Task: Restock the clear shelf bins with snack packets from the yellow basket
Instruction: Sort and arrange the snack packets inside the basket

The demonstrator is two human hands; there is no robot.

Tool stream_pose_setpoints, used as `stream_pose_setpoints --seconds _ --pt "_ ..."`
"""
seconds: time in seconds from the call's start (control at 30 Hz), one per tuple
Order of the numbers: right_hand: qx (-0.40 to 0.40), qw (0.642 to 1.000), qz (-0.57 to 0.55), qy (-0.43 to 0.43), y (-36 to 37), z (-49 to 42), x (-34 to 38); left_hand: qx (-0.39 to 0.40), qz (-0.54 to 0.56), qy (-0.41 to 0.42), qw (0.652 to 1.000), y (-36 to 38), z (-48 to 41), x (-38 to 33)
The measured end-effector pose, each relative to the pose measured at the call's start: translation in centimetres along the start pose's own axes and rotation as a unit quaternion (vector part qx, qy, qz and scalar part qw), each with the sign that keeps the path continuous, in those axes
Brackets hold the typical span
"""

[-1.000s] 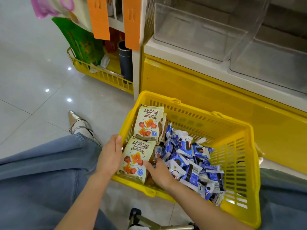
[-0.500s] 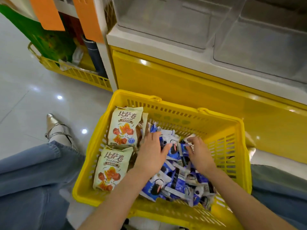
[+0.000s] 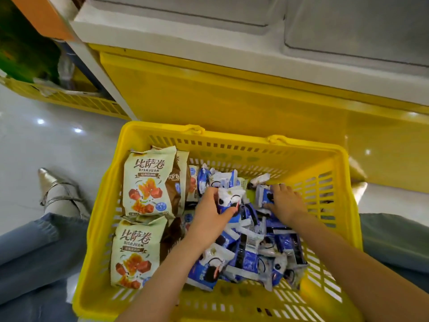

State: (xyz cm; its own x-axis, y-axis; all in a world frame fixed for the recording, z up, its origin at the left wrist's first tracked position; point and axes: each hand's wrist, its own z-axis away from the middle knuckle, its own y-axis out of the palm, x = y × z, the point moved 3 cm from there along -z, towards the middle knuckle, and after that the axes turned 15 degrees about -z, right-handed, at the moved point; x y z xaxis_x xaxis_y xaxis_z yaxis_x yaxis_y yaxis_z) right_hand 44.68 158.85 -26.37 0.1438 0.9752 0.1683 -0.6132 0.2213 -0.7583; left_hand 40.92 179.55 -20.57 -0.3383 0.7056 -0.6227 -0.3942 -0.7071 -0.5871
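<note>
Both hands are down in the yellow basket (image 3: 232,141), which sits on the floor (image 3: 46,147) right against the yellow base panel (image 3: 232,96) of the shelf (image 3: 185,43). The left hand (image 3: 209,212) is curled round a white packet (image 3: 228,198) near the middle of the heap, thumb on one side, fingers on the other. The right hand (image 3: 287,203) is closed on a blue packet (image 3: 264,195) toward the basket's far right, fingertips over its top edge and thumb tucked against its lower side. Beneath them lies a loose pile of small packets (image 3: 246,252), blue and white, filling the right half of the basket. Along the left wall stand two cream bags (image 3: 148,182) (image 3: 134,254), one behind the other, with brown bags (image 3: 176,182) tucked in just beside them (their print is mostly hidden). Up top, two clear bins (image 3: 185,10) (image 3: 355,26) sit side by side on the shelf, well above the basket. A silver shoe (image 3: 53,189) and a leg in jeans (image 3: 27,263) flank the basket on the left. A second basket (image 3: 69,98) sits on the floor further left.
</note>
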Motion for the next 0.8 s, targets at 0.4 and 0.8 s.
stream_pose_setpoints --seconds 0.4,0.8 --pt "-0.001 0.925 -0.377 0.046 1.8 -2.4 5.5 -0.043 0.063 -0.053 0.996 -2.0 0.8 2.7" --pt "-0.166 0.915 -0.367 -0.028 -1.3 1.3 3.2 -0.089 0.055 -0.072 0.992 -0.1 0.3 2.0"
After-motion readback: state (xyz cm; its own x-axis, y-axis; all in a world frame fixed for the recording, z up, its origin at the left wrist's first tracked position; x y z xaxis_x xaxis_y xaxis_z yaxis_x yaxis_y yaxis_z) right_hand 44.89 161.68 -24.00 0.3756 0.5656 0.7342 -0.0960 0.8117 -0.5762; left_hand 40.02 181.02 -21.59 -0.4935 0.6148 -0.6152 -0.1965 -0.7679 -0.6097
